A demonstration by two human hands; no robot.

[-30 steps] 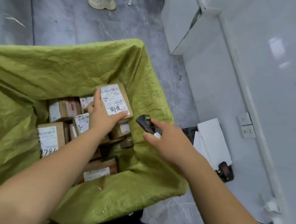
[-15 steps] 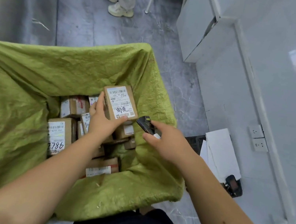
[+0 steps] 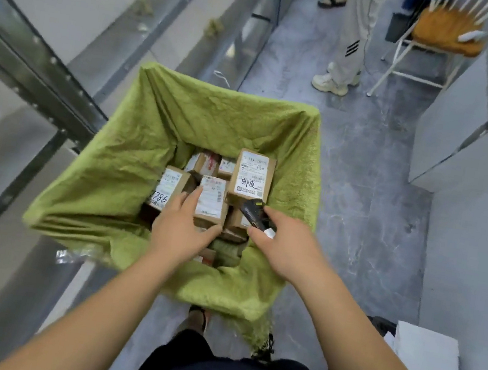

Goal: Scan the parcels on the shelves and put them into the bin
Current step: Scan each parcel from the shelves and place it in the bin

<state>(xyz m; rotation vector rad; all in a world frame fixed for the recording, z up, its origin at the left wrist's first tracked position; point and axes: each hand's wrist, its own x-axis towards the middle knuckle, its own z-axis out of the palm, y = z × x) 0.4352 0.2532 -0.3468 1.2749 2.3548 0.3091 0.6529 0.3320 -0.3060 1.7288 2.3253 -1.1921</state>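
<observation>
Right hand point(image 3: 287, 245) curled round black scanner point(image 3: 253, 215), whose lower half is hidden by the fingers. Left hand point(image 3: 180, 228) spread, holding nothing, over parcels in green-lined bin point(image 3: 134, 149). Handwritten-label parcel point(image 3: 251, 175) lies atop the pile; labels blurred. Beyond: metal shelving point(image 3: 40, 75), a bystander's legs point(image 3: 351, 42).

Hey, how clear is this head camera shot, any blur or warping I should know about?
Head view: the shelf frame at left is smeared by motion blur; wide-angle distortion bows the edges; parcel labels in the green-lined bin are partly readable, fine print is not; the left hand and the right hand holding the scanner look fairly sharp; lighting is even, without harsh shadows.
</observation>
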